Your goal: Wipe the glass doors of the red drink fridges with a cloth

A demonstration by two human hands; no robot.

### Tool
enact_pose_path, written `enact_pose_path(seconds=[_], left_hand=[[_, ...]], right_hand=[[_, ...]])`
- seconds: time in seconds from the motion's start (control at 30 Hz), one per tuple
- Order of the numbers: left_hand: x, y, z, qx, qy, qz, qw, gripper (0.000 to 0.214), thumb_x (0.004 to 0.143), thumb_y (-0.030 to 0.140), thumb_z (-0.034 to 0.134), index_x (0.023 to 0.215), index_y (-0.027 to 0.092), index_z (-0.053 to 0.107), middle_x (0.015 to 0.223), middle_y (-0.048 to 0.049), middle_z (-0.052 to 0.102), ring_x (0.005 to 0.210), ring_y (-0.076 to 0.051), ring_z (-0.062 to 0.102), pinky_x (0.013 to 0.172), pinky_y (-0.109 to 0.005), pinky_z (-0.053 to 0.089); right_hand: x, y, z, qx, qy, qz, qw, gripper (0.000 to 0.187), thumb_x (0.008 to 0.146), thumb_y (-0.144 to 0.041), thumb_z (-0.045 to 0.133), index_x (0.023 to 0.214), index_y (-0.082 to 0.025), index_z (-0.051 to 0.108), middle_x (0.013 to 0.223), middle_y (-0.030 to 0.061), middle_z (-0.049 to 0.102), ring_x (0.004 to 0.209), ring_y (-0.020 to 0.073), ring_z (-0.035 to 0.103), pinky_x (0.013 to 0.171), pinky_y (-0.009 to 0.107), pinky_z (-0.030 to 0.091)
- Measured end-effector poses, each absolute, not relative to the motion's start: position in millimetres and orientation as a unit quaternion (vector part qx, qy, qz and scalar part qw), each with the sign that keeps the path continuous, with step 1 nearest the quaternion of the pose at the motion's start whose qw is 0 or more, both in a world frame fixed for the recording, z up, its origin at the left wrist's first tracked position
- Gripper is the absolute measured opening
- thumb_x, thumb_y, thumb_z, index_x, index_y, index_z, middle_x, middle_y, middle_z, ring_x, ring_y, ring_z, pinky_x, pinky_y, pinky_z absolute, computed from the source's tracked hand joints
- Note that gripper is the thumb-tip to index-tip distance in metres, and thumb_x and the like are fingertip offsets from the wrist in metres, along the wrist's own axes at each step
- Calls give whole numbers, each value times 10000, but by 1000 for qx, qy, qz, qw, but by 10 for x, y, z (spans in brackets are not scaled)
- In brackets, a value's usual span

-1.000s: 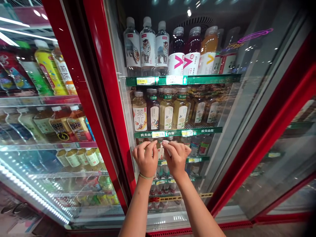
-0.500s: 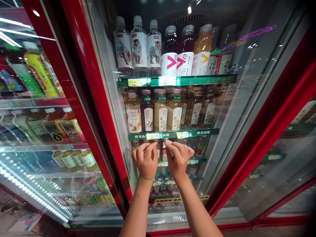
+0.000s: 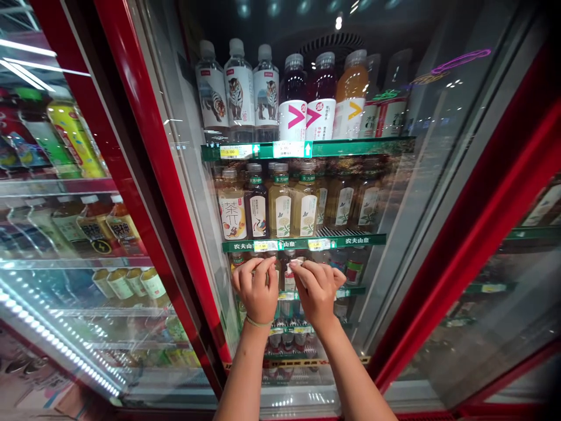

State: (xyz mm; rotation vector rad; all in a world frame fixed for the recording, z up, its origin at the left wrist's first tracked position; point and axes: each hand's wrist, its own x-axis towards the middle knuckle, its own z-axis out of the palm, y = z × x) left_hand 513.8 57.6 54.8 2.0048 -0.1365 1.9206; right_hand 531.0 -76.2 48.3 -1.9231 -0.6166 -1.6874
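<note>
From my remote seat, through the head-worn camera, I view a glass-fronted drinks cabinet, its red frame (image 3: 460,251) running down both sides and a neighbouring cabinet (image 3: 44,187) stocked beyond it on the left. Green shelf edges (image 3: 342,146) divide the interior: the upper shelf carries tiger-labelled bottles (image 3: 236,93) and juice-coloured bottles (image 3: 322,99), and the one beneath carries a row of tea bottles (image 3: 283,202), all upright. In front of the lower shelves are the two arms, raised side by side, a thin band (image 3: 258,323) around the left wrist. The left hand (image 3: 258,295) is curled with its fingers drawn forward; whether thumb and fingertip meet, or have hold of anything, I cannot tell. The right hand (image 3: 319,292) is more plainly closed at the tips, pinching a small white piece (image 3: 293,265) between thumb and forefinger, just beside the left fingertips, with a narrow gap between the hands. Contact with the glass cannot be made out. As to progress, I judge this a stage of fine fingertip handling: the white piece is secured on the right and not set down, while neither hand holds a bottle. How much remains, I cannot determine from this view.
</note>
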Motion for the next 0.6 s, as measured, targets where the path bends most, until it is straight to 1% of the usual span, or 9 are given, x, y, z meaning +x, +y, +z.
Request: enact_pose_path(seconds=[0.13,0.27,0.43,0.53,0.6], left_hand=[[5150,509,567,712,-50,679,171,208,883,103,719,1042,237,727,983,-51,659,952,-193,605,930,-366,430],[5164,447,575,709,-52,683,168,217,879,93,721,1044,235,723,979,-50,653,947,-191,603,930,-363,432],[5183,371,563,710,-51,680,175,217,884,96,715,1050,236,719,983,-49,658,949,-189,607,940,-366,437],[5189,327,560,712,-51,678,178,204,899,112,694,1057,239,721,986,-52,664,954,-192,612,940,-371,444],[5190,299,560,713,-49,677,178,190,909,125,681,1052,241,726,979,-53,666,959,-194,614,939,-372,446]], right_hand=[[5329,-829,484,-704,-193,-620,288,157,955,-193,690,1092,-265,718,950,14,751,847,151,627,866,375,310],[5332,-903,502,-709,-233,-615,254,162,959,-213,694,1108,-274,709,932,-4,756,834,143,619,846,370,297],[5341,-975,517,-702,-190,-625,285,136,972,-212,671,1089,-270,710,939,6,748,849,147,620,859,373,298],[5345,-1013,513,-709,-235,-615,255,148,974,-215,669,1104,-275,708,935,0,757,839,144,621,845,368,297],[5347,-1047,506,-708,-233,-619,247,151,970,-211,673,1099,-281,710,927,-6,759,831,143,619,840,370,295]])
